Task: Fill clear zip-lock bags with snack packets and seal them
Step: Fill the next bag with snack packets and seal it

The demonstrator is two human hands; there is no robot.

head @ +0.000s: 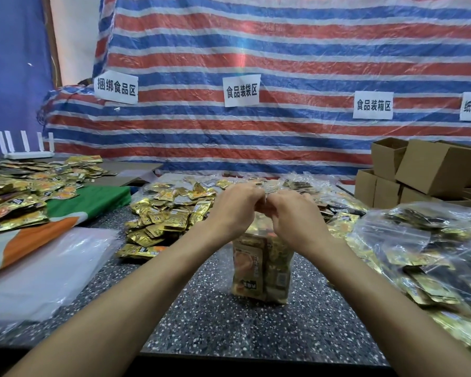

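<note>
- Head view: at a food-packing station, the left grip (235, 205) and the right grip (294, 213) meet knuckle to knuckle over a clear zip-lock bag (272, 278). Both have their fingers curled in, pinching the bag's top edge.
- The bag stands upright on the speckled tabletop (223, 327) directly below the two grips, packed with gold snack packets (249, 257). The fingers hide its mouth, so it cannot be told whether the zip strip is pressed shut.
- On this evidence, the bag looks full and sealing is the step in hand. The strip probably needs pressing along its whole width before the bag can be set aside.
- Right of the right grip lies a heap of filled bags (419, 257), apparently work already done. Beyond them, stacked cardboard boxes (424, 170) stand open.
- Beyond and left of the left grip, a mound of loose packets (169, 213) waits to be bagged. More packets (19, 191) are spread further left.
- Nearer the person, left of the left grip, lies a stack of empty clear bags (46, 270).
- With that much loose stock and so many unused bags, the job appears well short of finished.
- Past the piles, behind both grips, paper signs (241, 90) hang on a striped tarpaulin (310, 50).
</note>
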